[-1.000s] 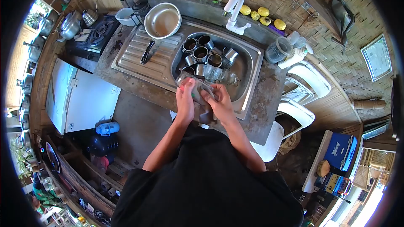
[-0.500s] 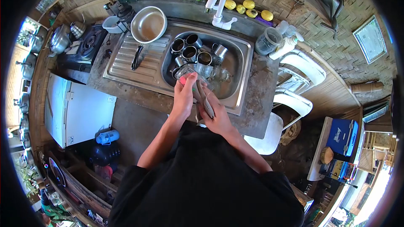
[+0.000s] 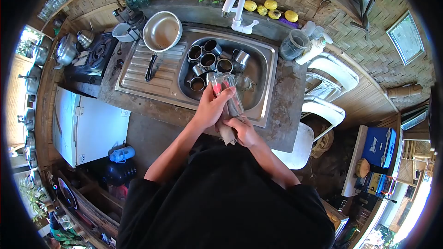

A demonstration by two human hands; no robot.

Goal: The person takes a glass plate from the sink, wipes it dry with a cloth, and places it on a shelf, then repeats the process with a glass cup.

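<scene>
My left hand (image 3: 210, 108) is wrapped round a clear drinking glass (image 3: 234, 103) with a red pattern, held above the near edge of the sink (image 3: 260, 106). Close beside it, my right hand (image 3: 242, 130) grips a pale cloth (image 3: 227, 134) at the lower end of the glass. In the basin behind the hands are several metal mugs (image 3: 208, 60), and a clear glass mug (image 3: 246, 83) lies to their right. How far the cloth reaches into the glass is hidden by my fingers.
A metal pan (image 3: 162, 31) and a black-handled utensil (image 3: 150, 68) rest on the drainboard. A white faucet (image 3: 238, 9) rises behind the basin, with yellow fruits (image 3: 271, 4) to its right. A large jar (image 3: 294, 44) and a pump bottle (image 3: 314, 50) stand at the right.
The glass has turned, with more of its side now showing. My right hand and the cloth have moved down towards my body, uncovering a mug at the basin's near left.
</scene>
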